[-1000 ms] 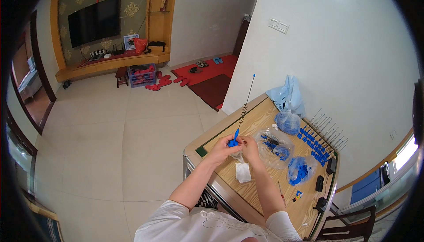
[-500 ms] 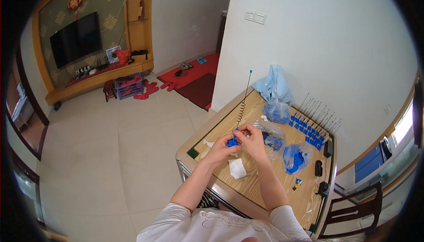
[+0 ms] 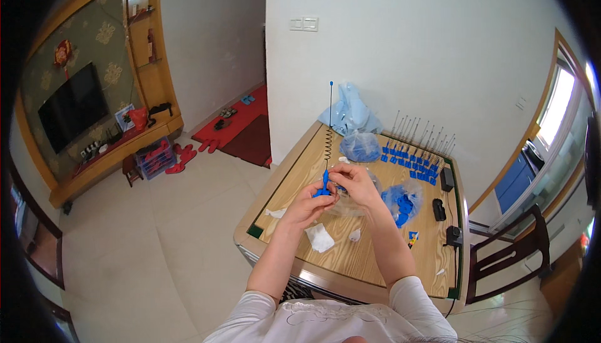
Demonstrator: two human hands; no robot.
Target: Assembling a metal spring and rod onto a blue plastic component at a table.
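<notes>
Blue piece point(image 3: 325, 181) in fingers point(image 3: 310, 191), table edge point(image 3: 273, 188), floor point(image 3: 181, 236) beyond

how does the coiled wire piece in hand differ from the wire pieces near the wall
The coiled wire piece is single; the wire pieces stand in rows. The coiled wire piece is in the left hand; the wire pieces rest on the table, untouched. The coiled wire piece points nearly straight up; the wire pieces mostly look slanted rightward. Both have blue lower parts and thin wires.
</notes>
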